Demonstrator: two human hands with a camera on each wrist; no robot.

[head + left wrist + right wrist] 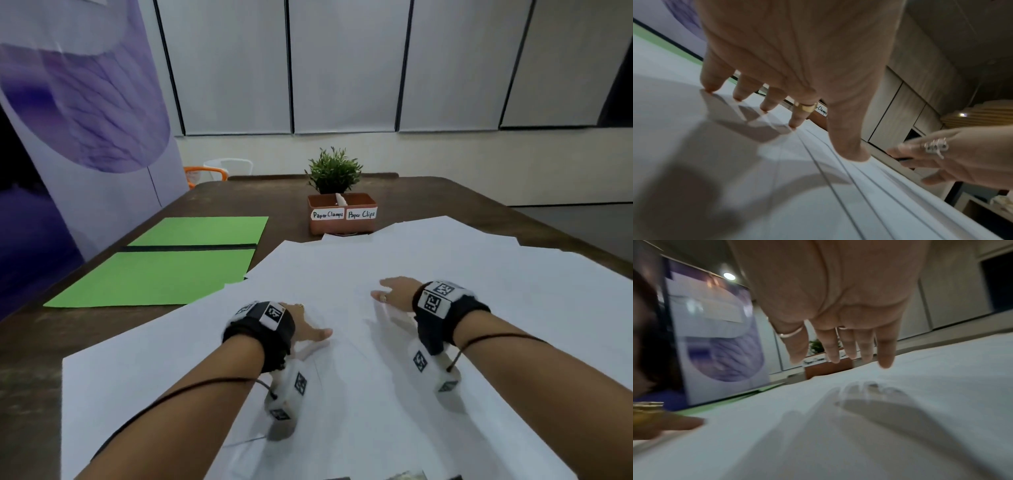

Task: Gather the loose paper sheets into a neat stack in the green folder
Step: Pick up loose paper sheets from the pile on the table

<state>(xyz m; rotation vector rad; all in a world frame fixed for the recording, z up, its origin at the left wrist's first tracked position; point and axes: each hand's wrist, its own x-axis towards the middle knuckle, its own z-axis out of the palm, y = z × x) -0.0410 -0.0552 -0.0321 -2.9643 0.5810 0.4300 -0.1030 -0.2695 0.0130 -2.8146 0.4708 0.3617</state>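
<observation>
Several loose white paper sheets (359, 274) lie fanned and overlapping across the brown table (219, 202). The green folder (164, 263) lies open and flat at the left, its near right corner under a sheet. My left hand (308, 325) is spread with straight fingers, its fingertips (710, 90) touching the top sheet (735, 186). My right hand (390, 291) hovers just above the paper sheets (838, 426) with straight fingers (885, 356) and casts a shadow on them. Neither hand holds anything.
A terracotta box (342, 216) labelled "Paper Clamps" and "Paper Clips" stands behind the sheets, with a small potted plant (334, 169) behind it. A purple banner (85, 120) stands at the left of the table. Chairs (219, 171) show beyond the far edge.
</observation>
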